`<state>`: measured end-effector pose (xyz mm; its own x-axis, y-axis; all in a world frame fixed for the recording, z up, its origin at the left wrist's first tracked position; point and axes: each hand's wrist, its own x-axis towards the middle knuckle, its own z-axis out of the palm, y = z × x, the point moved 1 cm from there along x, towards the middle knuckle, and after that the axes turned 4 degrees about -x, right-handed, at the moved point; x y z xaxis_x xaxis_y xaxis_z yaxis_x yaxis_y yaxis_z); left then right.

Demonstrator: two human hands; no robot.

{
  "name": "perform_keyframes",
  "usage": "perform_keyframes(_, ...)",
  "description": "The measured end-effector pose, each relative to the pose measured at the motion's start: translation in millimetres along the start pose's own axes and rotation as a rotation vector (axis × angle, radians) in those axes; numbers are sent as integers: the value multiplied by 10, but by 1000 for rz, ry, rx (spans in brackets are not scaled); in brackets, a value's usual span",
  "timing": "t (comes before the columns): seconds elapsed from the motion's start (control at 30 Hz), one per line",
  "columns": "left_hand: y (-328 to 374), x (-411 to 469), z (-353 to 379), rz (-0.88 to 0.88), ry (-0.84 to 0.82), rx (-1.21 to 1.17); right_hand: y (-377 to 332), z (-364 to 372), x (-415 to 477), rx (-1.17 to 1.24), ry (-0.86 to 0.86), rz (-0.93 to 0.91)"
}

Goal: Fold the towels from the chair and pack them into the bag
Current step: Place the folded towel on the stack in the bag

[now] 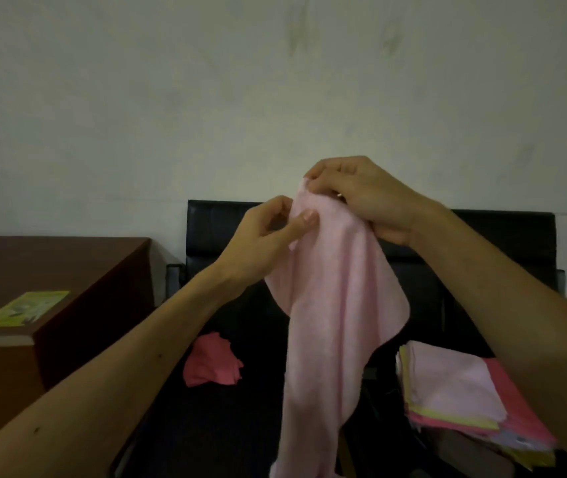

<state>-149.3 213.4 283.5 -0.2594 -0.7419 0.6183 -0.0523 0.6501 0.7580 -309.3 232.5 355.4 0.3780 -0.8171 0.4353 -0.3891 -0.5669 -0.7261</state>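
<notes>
Pinching the top edge of the pale pink terry towel [337, 305] with my right hand [364, 198] and left hand [264, 239], I let it hang above the black chair [499, 236] to find its corners.

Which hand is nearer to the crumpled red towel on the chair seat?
Left. The left hand pinches the pale pink towel above and slightly right of the crumpled red towel; the right hand grips it higher, farther right.

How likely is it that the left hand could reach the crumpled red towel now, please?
Probably yes: the red towel lies uncovered on the chair below the left hand, nothing between. That hand pinches the pale pink towel, though, so it must let go first.
</notes>
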Motion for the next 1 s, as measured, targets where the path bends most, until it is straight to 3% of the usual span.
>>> perform_keyframes(0.13, 371, 26, -6, 15, 17, -188, -299, -126, -23, 79, 73, -82)
perform_keyframes(0.3, 636, 58, 19, 130, 48, -151, -367, -143, -139, 150, 91, -116)
perform_keyframes(0.53, 589, -4, -165, -45, -354, 195, -131, -118, -335, -67, -23, -99)
perform_keyframes(0.63, 666, -35, -242, 9, -328, 305, -28, -119, -411, -114, -57, -53)
perform_keyframes(0.8, 771, -105, -315, 90, -300, 220, 380, -24, -542, -184, -261, 152)
perform_keyframes(0.93, 618, -170, -438, 37, -279, 158, 888, -72, -708, -467, -427, 298)
perform_keyframes(1.0, 506, -208, -525, -21, -312, 153, 989, -233, -760, -488, -401, 305)
